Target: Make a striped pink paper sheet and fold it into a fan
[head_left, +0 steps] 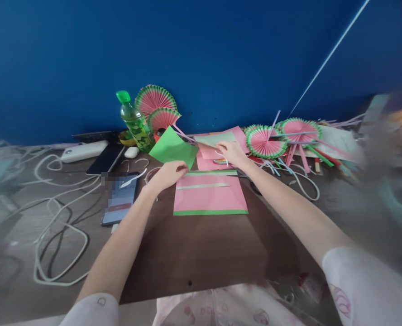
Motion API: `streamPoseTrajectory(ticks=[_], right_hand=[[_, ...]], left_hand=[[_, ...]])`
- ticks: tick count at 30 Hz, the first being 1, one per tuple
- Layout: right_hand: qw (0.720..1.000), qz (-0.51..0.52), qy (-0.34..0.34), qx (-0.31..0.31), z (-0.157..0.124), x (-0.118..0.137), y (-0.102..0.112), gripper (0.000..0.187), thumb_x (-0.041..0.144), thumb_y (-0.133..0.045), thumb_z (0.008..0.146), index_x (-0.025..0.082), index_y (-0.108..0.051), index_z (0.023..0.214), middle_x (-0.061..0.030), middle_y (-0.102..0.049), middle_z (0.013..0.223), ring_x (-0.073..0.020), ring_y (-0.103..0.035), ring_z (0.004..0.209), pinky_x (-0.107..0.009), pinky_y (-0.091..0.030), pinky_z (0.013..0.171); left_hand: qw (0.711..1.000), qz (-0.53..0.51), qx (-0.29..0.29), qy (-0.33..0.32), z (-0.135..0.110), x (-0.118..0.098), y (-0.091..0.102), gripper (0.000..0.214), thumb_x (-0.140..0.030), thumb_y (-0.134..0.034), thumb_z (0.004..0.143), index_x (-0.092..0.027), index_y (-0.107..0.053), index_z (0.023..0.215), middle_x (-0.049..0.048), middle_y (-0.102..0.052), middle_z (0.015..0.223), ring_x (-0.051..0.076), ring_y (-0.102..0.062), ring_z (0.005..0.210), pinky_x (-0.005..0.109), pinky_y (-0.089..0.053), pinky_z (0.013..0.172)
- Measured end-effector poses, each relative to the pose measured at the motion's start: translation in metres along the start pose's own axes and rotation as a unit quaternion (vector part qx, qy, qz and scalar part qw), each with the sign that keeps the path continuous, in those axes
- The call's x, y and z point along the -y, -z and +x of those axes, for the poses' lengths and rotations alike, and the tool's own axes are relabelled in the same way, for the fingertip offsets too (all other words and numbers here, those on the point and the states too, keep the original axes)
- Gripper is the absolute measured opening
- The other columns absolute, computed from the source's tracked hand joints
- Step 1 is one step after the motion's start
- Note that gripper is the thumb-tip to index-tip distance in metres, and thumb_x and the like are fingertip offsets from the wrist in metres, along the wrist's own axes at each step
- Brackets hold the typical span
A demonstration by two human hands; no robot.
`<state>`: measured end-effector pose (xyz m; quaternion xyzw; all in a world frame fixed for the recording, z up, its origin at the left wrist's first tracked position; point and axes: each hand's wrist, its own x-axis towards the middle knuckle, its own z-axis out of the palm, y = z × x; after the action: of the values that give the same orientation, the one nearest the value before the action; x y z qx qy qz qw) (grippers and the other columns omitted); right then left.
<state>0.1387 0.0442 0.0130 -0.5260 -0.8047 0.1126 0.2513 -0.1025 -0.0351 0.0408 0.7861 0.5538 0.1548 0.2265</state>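
Observation:
A pink sheet of paper [209, 199] with green strips along its top and bottom edges lies flat on the dark brown board. Across its upper part runs a narrow pale strip [203, 186]. My left hand [172, 175] is at its top left corner, fingers curled together beside the lower edge of a green sheet of paper [175, 149]; what they hold, if anything, is hidden. Beyond the pink sheet, my right hand [232, 153] pinches the edge of a loose pink paper [208, 151]. Scissors [243, 175] lie partly hidden below my right forearm.
Several pleated pink-and-green paper fans [266, 142] rest along the blue wall. Left stand a green-capped bottle [133, 120], a phone [121, 199], a white power bank [84, 151] and looped white cables [61, 283]. Coloured strips and pens [338, 158] are piled at right.

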Motion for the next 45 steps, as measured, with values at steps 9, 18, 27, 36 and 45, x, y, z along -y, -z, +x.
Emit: streamPoseTrajectory(ticks=[9,18,27,36,45], right_hand=[[0.957,0.279,-0.016,-0.083,-0.013,0.029,0.028,0.024,0.023,-0.048,0.076,0.015,-0.061,0.094,-0.0064,-0.068,0.091,-0.0193,-0.062,0.085,-0.034,-0.049,0.077],[0.851,0.524,-0.017,0.007,-0.03,0.067,0.05,0.03,0.036,-0.068,0.064,0.02,-0.06,0.088,-0.0005,-0.067,0.081,-0.0147,-0.064,0.074,-0.03,-0.055,0.067],[0.816,0.565,-0.104,0.06,-0.042,0.047,0.03,0.028,0.03,-0.068,0.067,0.018,-0.058,0.091,-0.0029,-0.069,0.082,-0.0169,-0.067,0.072,-0.036,-0.056,0.073],[0.965,0.243,-0.093,0.017,-0.065,0.021,0.04,0.019,0.017,-0.046,0.076,0.016,-0.061,0.087,-0.0056,-0.067,0.078,-0.0173,-0.064,0.072,-0.033,-0.05,0.07],[0.979,-0.13,-0.052,0.145,-0.101,-0.03,0.06,0.035,0.008,-0.051,0.064,0.012,-0.059,0.098,-0.0121,-0.059,0.096,-0.0235,-0.055,0.092,-0.031,-0.042,0.082]], left_hand=[[0.942,-0.314,-0.1,0.056,0.01,0.004,-0.015,0.05,-0.032,-0.056,0.071,-0.011,-0.047,0.116,0.0148,-0.055,0.121,0.022,-0.053,0.109,0.033,-0.042,0.09],[0.875,-0.468,-0.12,-0.033,0.009,-0.018,-0.008,0.065,-0.045,-0.064,0.066,-0.021,-0.045,0.123,0.0107,-0.05,0.129,0.024,-0.045,0.121,0.033,-0.04,0.096],[0.859,-0.497,-0.079,0.094,0.006,-0.01,0.0,0.046,-0.036,-0.076,0.055,-0.012,-0.065,0.093,0.011,-0.068,0.102,0.028,-0.062,0.095,0.038,-0.05,0.082],[0.853,-0.502,-0.066,0.126,0.008,0.004,-0.001,0.047,-0.032,-0.08,0.048,-0.01,-0.065,0.086,0.0117,-0.071,0.087,0.029,-0.065,0.088,0.039,-0.053,0.08],[0.857,-0.488,-0.097,0.134,0.007,0.005,0.007,0.044,-0.033,-0.08,0.049,-0.012,-0.067,0.086,0.0105,-0.07,0.093,0.028,-0.063,0.093,0.037,-0.053,0.083]])
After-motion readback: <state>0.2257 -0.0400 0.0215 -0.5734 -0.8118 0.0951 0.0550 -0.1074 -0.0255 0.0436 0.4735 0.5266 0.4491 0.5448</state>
